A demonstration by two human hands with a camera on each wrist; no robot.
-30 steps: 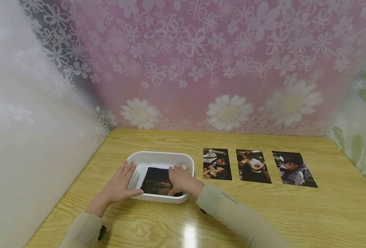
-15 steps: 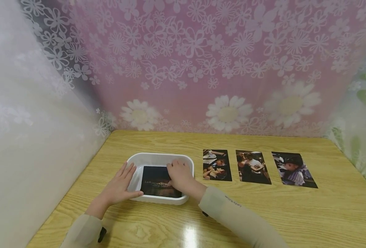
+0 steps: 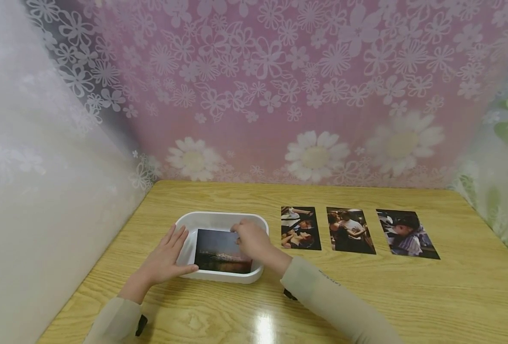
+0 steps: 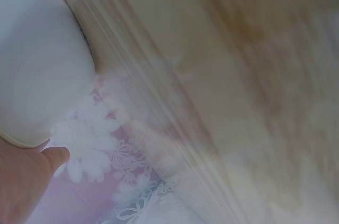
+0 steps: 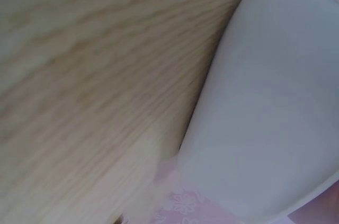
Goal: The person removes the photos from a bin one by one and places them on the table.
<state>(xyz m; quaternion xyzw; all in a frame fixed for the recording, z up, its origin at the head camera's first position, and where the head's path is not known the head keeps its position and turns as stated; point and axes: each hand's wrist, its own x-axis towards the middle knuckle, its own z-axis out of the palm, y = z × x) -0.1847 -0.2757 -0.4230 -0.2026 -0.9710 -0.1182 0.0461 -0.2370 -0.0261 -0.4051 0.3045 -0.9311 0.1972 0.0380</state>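
A white plastic tray [image 3: 232, 217] with rounded corners stands on the table. In it lies a photo [image 3: 219, 251] of a dusky scene with lights, its right part covered by my right hand. My right hand [image 3: 254, 241] reaches over the tray's right side and pinches the photo near its upper right edge, with fingers curled. At the tray's left front corner rests my left hand [image 3: 165, 258], fingers straight along the left rim and thumb on the front rim. The left wrist view shows the tray's outer wall [image 4: 42, 60] and part of that hand.
Right of the tray, a row of three photos lies flat on the wooden table [image 3: 219, 315]: a left one [image 3: 300, 228], a middle one [image 3: 351, 231] and a right one [image 3: 407, 234]. A pink flowered curtain [image 3: 279, 95] hangs behind; a pale one stands at the left.
The photo in the tray has squared up with the tray and looks brighter. My right hand's fingers have drawn in at its upper right edge. The left hand stays put.
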